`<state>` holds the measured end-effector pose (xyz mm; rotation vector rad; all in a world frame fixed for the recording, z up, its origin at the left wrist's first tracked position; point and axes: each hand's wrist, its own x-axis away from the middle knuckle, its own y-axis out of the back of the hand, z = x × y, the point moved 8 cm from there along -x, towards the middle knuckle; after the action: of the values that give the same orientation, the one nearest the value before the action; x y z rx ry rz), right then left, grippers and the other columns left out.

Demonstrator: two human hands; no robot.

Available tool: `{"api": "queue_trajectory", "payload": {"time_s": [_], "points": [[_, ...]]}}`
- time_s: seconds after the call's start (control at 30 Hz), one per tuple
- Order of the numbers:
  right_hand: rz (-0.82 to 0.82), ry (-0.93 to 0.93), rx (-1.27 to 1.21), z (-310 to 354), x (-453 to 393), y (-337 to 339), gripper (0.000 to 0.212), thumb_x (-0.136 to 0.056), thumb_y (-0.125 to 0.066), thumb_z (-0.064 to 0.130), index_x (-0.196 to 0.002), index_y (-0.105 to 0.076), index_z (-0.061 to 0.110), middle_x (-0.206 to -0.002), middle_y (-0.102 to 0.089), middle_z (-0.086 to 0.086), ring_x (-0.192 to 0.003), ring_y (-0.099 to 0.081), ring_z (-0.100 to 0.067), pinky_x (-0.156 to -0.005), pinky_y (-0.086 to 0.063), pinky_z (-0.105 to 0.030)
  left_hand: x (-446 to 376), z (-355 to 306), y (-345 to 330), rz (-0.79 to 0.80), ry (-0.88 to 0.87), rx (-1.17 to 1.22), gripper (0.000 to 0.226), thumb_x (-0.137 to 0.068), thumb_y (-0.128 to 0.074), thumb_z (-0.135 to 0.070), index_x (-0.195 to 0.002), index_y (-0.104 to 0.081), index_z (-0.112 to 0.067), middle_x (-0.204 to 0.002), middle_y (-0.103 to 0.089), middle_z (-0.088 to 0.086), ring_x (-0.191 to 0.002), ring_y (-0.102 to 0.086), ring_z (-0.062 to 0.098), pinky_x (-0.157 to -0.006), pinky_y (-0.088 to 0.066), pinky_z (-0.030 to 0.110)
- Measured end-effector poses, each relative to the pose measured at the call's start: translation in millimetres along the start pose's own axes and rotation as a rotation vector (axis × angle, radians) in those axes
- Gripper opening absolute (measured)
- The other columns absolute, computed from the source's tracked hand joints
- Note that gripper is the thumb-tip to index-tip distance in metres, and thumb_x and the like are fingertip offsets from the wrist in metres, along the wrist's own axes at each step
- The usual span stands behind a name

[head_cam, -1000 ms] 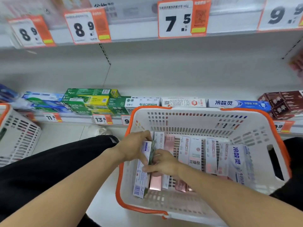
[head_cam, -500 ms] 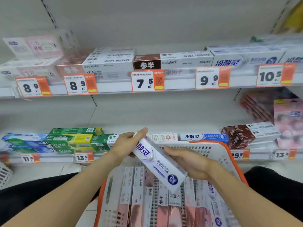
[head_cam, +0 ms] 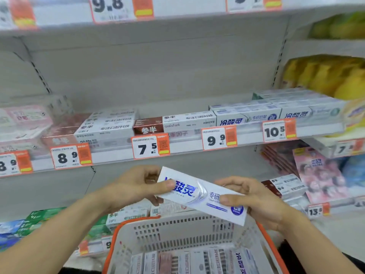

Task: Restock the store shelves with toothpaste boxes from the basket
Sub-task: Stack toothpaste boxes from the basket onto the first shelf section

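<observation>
While both hands grip it, white box (head_cam: 201,195) hangs tilted above basket (head_cam: 138,230), right end lower; left hand (head_cam: 136,187) pinches left end, right hand (head_cam: 250,198) clamps right end; more boxes (head_cam: 189,262) stand in basket; matching stock (head_cam: 245,115) on shelf (head_cam: 185,146) above 9.9 tag (head_cam: 218,137).

A white toothpaste box with blue lettering (head_cam: 203,195) sits at the centre of the frame, tilted down to the right, above the far rim of the white plastic basket with an orange rim (head_cam: 177,230) at the lower centre. The left hand (head_cam: 136,187) grips its left end, the right hand (head_cam: 254,200) its right end. More boxes lie inside the basket. Behind, across mid-frame, a white metal shelf (head_cam: 122,157) carries rows of boxes above its price tags (head_cam: 151,146).
</observation>
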<state>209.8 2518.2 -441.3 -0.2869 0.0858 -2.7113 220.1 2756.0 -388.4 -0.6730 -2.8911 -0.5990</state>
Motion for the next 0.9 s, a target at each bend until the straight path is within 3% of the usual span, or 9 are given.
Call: {"api": "queue_trajectory", "payload": {"time_s": [0.07, 0.17, 0.23, 0.33, 0.43, 0.5, 0.63, 0.77, 0.9], "points": [[-0.052, 0.057, 0.081, 14.8, 3.5, 11.9, 0.071, -0.051, -0.099, 0.032, -0.113, -0.071, 0.01, -0.112, -0.074, -0.015, -0.102, -0.072, -0.033, -0.086, -0.059, -0.036, -7.9, -19.5, 0.0, -0.094, -0.095, -0.016, 0.04, -0.081, -0.074, -0.036, -0.108, -0.071, -0.006, -0.102, -0.077, 0.006, -0.093, -0.072, 0.025, -0.077, -0.059, 0.035], [-0.107, 0.132, 0.267, 43.2, 6.8, 22.7, 0.051, -0.069, -0.087, 0.018, -0.116, -0.069, 0.011, -0.111, -0.075, -0.008, -0.108, -0.07, -0.029, -0.094, -0.056, -0.035, -17.8, -47.2, 3.0, -0.265, -0.221, -0.003, 0.036, -0.075, -0.072, -0.035, -0.097, -0.071, -0.007, -0.089, -0.078, 0.003, -0.077, -0.072, 0.014, -0.066, -0.059, 0.026], [-0.11, 0.185, 0.44, 68.5, 8.7, 23.8, 0.046, -0.073, -0.084, 0.023, -0.116, -0.069, 0.017, -0.111, -0.075, -0.001, -0.108, -0.07, -0.019, -0.096, -0.053, -0.034, -18.9, -59.5, 8.1, -0.364, -0.31, 0.007, 0.029, -0.078, -0.073, -0.04, -0.092, -0.073, -0.016, -0.086, -0.078, -0.001, -0.072, -0.07, 0.008, -0.061, -0.054, 0.019], [-0.099, 0.23, 0.694, 109.8, 4.2, 20.1, 0.038, -0.077, -0.079, 0.039, -0.112, -0.07, 0.028, -0.105, -0.075, 0.006, -0.096, -0.07, -0.01, -0.085, -0.054, -0.029, -22.1, -75.0, 8.6, -0.446, -0.432, -0.005, 0.034, -0.084, -0.073, -0.051, -0.1, -0.073, -0.022, -0.094, -0.077, -0.005, -0.085, -0.072, 0.013, -0.071, -0.056, 0.024], [-0.031, 0.248, 0.904, 146.2, -5.5, 14.9, 0.037, -0.081, -0.074, 0.046, -0.115, -0.07, 0.031, -0.102, -0.075, 0.008, -0.09, -0.068, -0.007, -0.075, -0.052, -0.022, -27.0, -91.5, 15.3, -0.561, -0.508, 0.123, 0.038, -0.082, -0.063, -0.046, -0.108, -0.069, -0.019, -0.09, -0.076, -0.015, -0.082, -0.07, -0.001, -0.067, -0.051, 0.011], [-0.075, 0.332, 0.984, 179.0, -10.6, 20.1, 0.038, -0.081, -0.072, 0.046, -0.115, -0.071, 0.029, -0.1, -0.075, 0.011, -0.086, -0.068, -0.006, -0.072, -0.053, -0.02, -35.9, -99.4, 24.8, -0.625, -0.514, 0.121, 0.054, -0.086, -0.059, -0.062, -0.121, -0.062, -0.021, -0.1, -0.072, -0.016, -0.093, -0.066, -0.005, -0.075, -0.049, 0.011], [-0.282, 0.504, 1.081, 244.1, -30.6, 50.3, 0.035, -0.086, -0.076, 0.036, -0.117, -0.068, 0.023, -0.102, -0.074, 0.008, -0.085, -0.071, -0.01, -0.073, -0.057, -0.029, -64.9, -107.5, 33.3, -0.69, -0.442, -0.281, 0.075, -0.088, -0.042, -0.074, -0.145, -0.038, -0.025, -0.134, -0.05, -0.009, -0.124, -0.047, 0.006, -0.101, -0.039, 0.028], [-0.47, 0.582, 1.279, 283.4, -72.6, 76.6, 0.052, -0.09, -0.071, 0.037, -0.137, -0.057, 0.02, -0.128, -0.064, 0.006, -0.115, -0.061, -0.013, -0.1, -0.046, -0.028, -93.1, -102.5, 19.5, -0.745, -0.444, -0.868, 0.068, -0.093, -0.031, -0.064, -0.139, -0.051, -0.017, -0.14, -0.05, 0.006, -0.129, -0.047, 0.028, -0.106, -0.036, 0.046], [-0.438, 0.428, 1.395, 280.9, -129.7, 98.6, 0.05, -0.093, -0.069, 0.027, -0.14, -0.051, 0.023, -0.141, -0.055, -0.001, -0.128, -0.052, -0.021, -0.102, -0.039, -0.026, -109.3, -80.9, 17.2, -0.777, -0.416, -1.026, 0.057, -0.094, -0.034, -0.057, -0.128, -0.061, -0.02, -0.132, -0.06, 0.007, -0.125, -0.055, 0.03, -0.106, -0.032, 0.046]]}}
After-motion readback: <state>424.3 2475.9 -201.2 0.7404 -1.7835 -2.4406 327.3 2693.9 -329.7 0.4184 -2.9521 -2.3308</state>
